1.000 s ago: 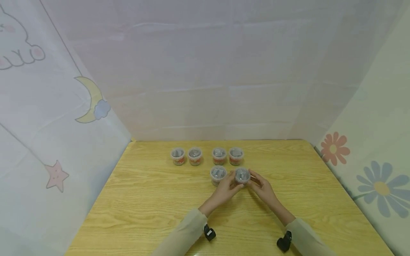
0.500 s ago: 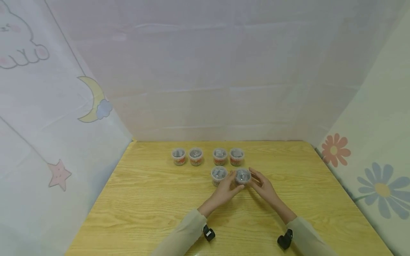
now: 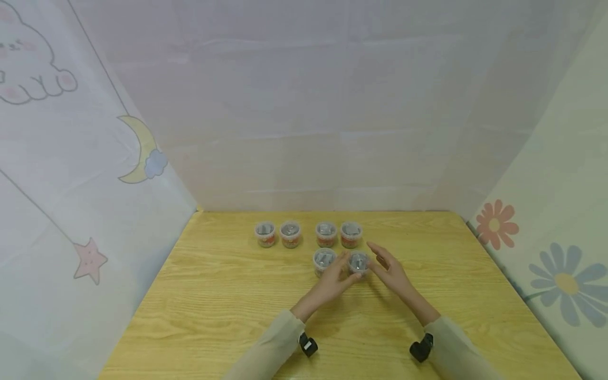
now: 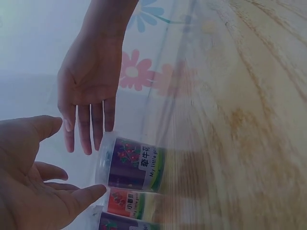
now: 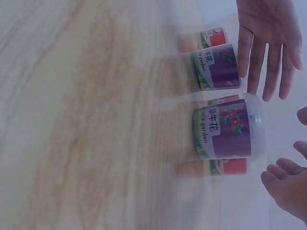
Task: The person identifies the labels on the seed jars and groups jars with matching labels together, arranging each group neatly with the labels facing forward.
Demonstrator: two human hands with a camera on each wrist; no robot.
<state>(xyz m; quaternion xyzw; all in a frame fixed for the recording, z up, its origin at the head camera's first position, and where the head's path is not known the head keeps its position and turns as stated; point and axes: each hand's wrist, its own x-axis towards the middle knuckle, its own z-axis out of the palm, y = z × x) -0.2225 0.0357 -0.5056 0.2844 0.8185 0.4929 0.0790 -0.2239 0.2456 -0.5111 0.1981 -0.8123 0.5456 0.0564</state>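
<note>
A small lidded plastic cup with a purple "little garden" label [image 5: 223, 129] stands upright on the table, front right of the group. My left hand [image 3: 331, 278] is at its left side with loosely spread fingers, one fingertip at the lid's edge in the left wrist view. My right hand [image 3: 391, 274] is spread open just off the cup's right side, palm towards it. A second purple-labelled cup [image 3: 323, 259] stands to the left, partly behind the left hand's fingers. Neither hand grips anything.
Behind stand several similar cups with red labels: a left pair, including one cup [image 3: 265, 234], and a right pair, including another cup [image 3: 351, 235]. The wooden table [image 3: 214, 306] meets a pale back wall, with decorated sheets on both sides.
The right hand has come away from the front right cup, and its fingers have spread. The left hand and the cups have hardly moved.
</note>
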